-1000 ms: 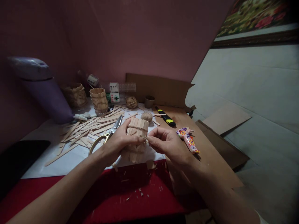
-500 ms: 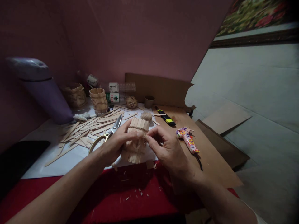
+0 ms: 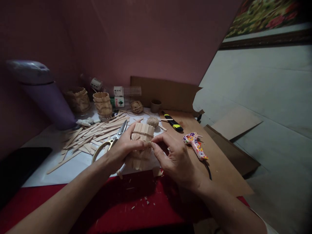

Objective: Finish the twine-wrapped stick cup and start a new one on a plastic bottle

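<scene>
A cup built of upright craft sticks (image 3: 141, 161), with twine round its upper and lower parts, is held tilted above the front edge of the table. My left hand (image 3: 125, 144) is wrapped round its left side, the thumb lying across the front. At the cup's right side, my right hand (image 3: 170, 152) pinches thumb and forefinger together close to the left thumb tip. Whatever lies between those fingertips is too small to make out. Just behind the cup sits a ball of twine (image 3: 152, 122). Gold-handled scissors (image 3: 109, 143) lie left of my left hand.
Loose craft sticks (image 3: 85, 136) are piled at left, near two finished stick cups (image 3: 102, 105) and a purple bottle (image 3: 46, 97). On the right are a box cutter (image 3: 172, 121) and a flowered glue gun (image 3: 196, 146) with its cord, on cardboard (image 3: 224, 172). Scraps litter the red cloth (image 3: 117, 201).
The cup has turned and shifted slightly left in my left hand. My right hand's pinch has moved a little left with it. Everything on the table stays put.
</scene>
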### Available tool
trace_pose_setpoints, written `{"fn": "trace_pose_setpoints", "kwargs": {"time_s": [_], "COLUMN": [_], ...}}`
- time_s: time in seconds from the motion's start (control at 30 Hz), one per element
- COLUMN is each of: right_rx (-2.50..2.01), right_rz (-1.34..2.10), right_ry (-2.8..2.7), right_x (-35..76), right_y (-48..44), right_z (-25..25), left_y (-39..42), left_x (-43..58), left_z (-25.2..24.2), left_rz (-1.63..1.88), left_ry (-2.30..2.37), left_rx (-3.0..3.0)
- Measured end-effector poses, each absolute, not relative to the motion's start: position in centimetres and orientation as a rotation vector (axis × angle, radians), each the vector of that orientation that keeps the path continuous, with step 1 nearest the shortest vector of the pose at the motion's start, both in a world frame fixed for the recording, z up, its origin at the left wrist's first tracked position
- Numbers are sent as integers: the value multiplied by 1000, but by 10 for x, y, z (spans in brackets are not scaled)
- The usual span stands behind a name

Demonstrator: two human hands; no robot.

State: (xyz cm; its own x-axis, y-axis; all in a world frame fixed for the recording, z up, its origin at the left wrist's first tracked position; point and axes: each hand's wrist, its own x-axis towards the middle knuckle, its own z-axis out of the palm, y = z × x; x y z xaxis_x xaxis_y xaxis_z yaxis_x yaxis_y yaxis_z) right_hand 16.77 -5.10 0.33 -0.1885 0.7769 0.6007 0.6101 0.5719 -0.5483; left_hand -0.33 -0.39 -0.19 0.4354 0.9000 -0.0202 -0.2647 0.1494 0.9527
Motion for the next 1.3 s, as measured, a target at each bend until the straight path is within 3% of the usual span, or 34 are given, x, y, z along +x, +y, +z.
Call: {"fn": "trace_pose_setpoints", "kwargs": {"time_s": [0.87,1.3], "right_rx": [-1066,-983], "right_rz": [-23,83], "right_ry": [-1999,-2023], "right_x": [172,173], "right_y": [-48,-48], "right_z": [4,7], "left_y": [-2,-1], "left_x": [-5,-5], "left_z": [-5,-6], "left_rz": [927,949], "left_ry": [642,633], "left_rx": [1083,1099]}}
